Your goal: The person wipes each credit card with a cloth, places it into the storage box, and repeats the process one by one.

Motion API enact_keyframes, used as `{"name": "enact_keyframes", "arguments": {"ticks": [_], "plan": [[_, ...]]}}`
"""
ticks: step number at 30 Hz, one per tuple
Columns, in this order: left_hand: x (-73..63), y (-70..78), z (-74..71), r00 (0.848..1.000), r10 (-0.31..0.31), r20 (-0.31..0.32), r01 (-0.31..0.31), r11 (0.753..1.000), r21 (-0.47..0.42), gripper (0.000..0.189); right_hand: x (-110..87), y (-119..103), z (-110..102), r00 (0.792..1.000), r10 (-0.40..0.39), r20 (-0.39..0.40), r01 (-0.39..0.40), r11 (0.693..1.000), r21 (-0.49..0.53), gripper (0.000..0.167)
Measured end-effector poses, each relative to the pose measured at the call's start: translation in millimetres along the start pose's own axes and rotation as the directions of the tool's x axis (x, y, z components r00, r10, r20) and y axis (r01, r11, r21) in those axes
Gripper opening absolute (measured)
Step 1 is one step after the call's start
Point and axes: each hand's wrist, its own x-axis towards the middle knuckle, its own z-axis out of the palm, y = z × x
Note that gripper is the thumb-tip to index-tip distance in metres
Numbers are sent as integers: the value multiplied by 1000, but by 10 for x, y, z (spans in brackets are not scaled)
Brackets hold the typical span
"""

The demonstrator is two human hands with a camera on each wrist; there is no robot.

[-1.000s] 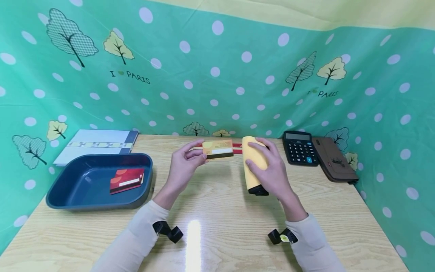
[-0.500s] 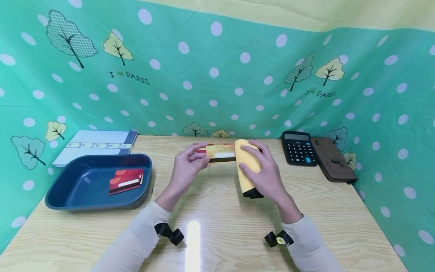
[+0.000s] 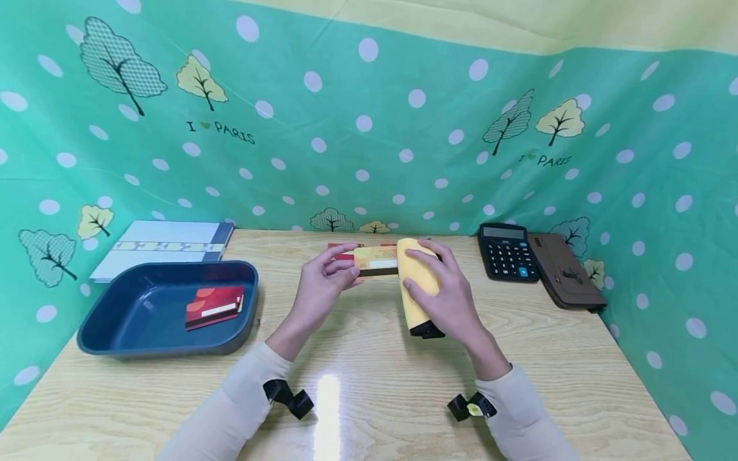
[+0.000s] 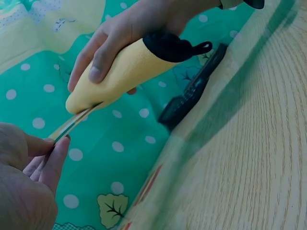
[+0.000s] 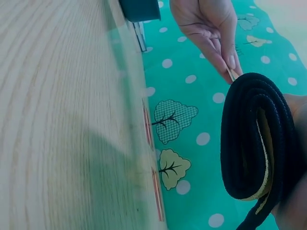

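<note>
Your left grip (image 3: 321,282) pinched the card (image 3: 377,261) by one end above the desk (image 3: 380,365); your right grip (image 3: 452,293) clasped the cloth (image 3: 416,272) over the other. The card looked thin, light, smooth, probably stiff and slippery, best held by its edges; the layered, black-ended cloth seemed soft and squashable.

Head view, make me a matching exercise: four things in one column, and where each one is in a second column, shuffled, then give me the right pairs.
Things
1. Calculator
2. Yellow card
3. White notebook
4. Yellow roll

Places
A. Gripped by the right hand
B. On the far side of the blue basin
C. Just left of the brown case
D. Held in the fingers of the left hand

Right pairs: 1-C, 2-D, 3-B, 4-A.
</note>
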Motion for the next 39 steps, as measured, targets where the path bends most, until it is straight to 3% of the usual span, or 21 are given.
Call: {"name": "enact_keyframes", "arguments": {"ticks": [12, 19, 39], "plan": [[-14, -28, 58, 1000, 8, 21, -8, 1000, -7, 47, -30, -40, 67, 999, -4, 41, 5, 1000, -30, 50], [-22, -59, 89, 999, -9, 41, 11, 999, -43, 46, -43, -69, 87, 999, 7, 51, -7, 1000, 4, 51], [-84, -99, 162, 997, -21, 70, 27, 996, -86, 47, -102, -157, 209, 995, -69, 79, 68, 998, 15, 51]]}}
